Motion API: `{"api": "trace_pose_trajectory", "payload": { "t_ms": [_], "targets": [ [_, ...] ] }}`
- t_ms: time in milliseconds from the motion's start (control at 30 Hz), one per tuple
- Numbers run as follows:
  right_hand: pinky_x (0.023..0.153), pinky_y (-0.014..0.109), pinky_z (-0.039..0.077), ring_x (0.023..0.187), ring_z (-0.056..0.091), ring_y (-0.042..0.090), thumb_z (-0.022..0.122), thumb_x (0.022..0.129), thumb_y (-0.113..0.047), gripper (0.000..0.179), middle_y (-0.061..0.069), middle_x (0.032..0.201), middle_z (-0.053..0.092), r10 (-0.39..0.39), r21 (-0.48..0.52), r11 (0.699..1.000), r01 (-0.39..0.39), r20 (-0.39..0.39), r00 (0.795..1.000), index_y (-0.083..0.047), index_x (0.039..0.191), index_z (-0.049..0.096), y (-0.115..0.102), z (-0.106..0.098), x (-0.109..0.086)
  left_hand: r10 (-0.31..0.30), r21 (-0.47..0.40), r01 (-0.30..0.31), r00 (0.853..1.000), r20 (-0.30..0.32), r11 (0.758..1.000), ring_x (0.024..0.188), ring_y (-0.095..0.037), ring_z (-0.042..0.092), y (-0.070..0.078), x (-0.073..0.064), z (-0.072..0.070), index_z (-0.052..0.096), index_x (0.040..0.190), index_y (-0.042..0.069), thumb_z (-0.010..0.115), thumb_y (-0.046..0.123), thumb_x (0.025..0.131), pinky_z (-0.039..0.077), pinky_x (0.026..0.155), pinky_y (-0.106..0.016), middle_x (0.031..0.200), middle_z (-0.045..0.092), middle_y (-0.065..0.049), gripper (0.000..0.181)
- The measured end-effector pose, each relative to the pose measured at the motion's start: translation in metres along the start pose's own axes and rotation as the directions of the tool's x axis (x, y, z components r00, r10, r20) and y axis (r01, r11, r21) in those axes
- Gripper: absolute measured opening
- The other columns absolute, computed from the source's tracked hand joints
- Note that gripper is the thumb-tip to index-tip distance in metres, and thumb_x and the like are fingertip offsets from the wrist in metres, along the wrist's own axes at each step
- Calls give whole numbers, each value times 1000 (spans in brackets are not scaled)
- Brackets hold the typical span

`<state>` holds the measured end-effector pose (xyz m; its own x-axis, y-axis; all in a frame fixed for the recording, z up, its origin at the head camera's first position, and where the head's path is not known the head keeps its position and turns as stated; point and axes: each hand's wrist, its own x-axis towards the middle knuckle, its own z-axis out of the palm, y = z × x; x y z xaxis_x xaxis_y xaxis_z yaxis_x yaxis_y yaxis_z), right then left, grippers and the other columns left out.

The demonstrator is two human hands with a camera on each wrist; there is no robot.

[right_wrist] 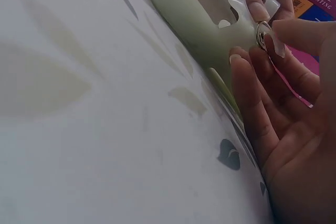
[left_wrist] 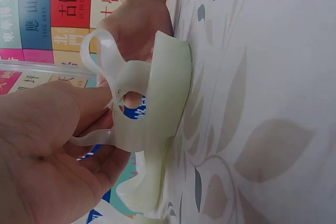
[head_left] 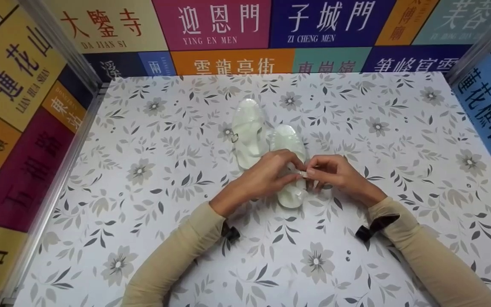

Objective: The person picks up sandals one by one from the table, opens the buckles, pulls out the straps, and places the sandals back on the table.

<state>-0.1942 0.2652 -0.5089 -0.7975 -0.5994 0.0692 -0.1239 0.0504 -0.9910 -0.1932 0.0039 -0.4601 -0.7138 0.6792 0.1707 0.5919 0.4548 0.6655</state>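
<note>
A pale greenish-white sandal point(head_left: 291, 198) lies sole down on the table, toe end away from me. Over its ankle strap both hands meet. My left hand point(head_left: 267, 175) pinches the strap point(left_wrist: 94, 139) from the left side. From the right, my right hand point(head_left: 335, 172) pinches the small metal buckle point(right_wrist: 262, 36) and a strap end between thumb and fingers. Whether the strap runs through the buckle is hard to tell, since fingertips cover part of it. The matching sandal point(head_left: 249, 113) rests just beyond to the left, its own buckle point(head_left: 234, 137) on the outer side.
The table point(head_left: 177, 256) has a white cover printed with grey flowers and leaves. Colourful panels with Chinese lettering point(head_left: 220, 23) stand along its back and sides. A dark wrist camera point(head_left: 230, 233) sits at the left cuff, another point(head_left: 363, 233) at the right.
</note>
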Motion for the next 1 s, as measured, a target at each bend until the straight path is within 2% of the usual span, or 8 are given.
{"api": "trace_pose_trajectory", "payload": {
  "t_ms": [167, 467, 667, 1000],
  "targets": [
    [63, 36, 66, 77, 75, 24, 60, 108, -4, 16, 17, 90, 72, -2, 24, 1000, 1, 44, 999, 11, 108, 64, 0, -4, -1, -9, 32, 10, 999, -31, 999, 105, -16, 74, -1, 0, -1, 78, 114, 10, 78, 22, 102, 59, 90, -27, 114, 81, -3, 16],
    [61, 33, 65, 76, 75, 20, 64, 108, -9, 17, 16, 87, 74, 46, 19, 999, -46, 6, 999, 8, 111, 67, 1, -3, -2, 48, 52, -45, 998, -49, 998, 110, -19, 75, -2, 2, 4, 80, 114, 8, 77, 15, 102, 59, 98, -29, 115, 81, -5, 15],
    [60, 32, 64, 71, 74, 19, 65, 108, -9, 18, 19, 86, 75, 37, -4, 999, -37, 4, 999, 9, 110, 69, 0, -3, -2, 64, 52, -61, 996, -57, 997, 110, -18, 74, -2, 2, 5, 80, 115, 9, 77, 17, 102, 59, 97, -27, 115, 80, -4, 15],
    [63, 37, 66, 76, 77, 26, 59, 108, -5, 18, 20, 89, 74, -3, 49, 999, 1, 55, 998, 13, 104, 63, 0, -6, -1, 57, 67, -54, 997, -57, 996, 111, -15, 74, -1, 1, 3, 80, 116, 11, 77, 17, 102, 58, 97, -21, 115, 80, -2, 15]
  ]
}}
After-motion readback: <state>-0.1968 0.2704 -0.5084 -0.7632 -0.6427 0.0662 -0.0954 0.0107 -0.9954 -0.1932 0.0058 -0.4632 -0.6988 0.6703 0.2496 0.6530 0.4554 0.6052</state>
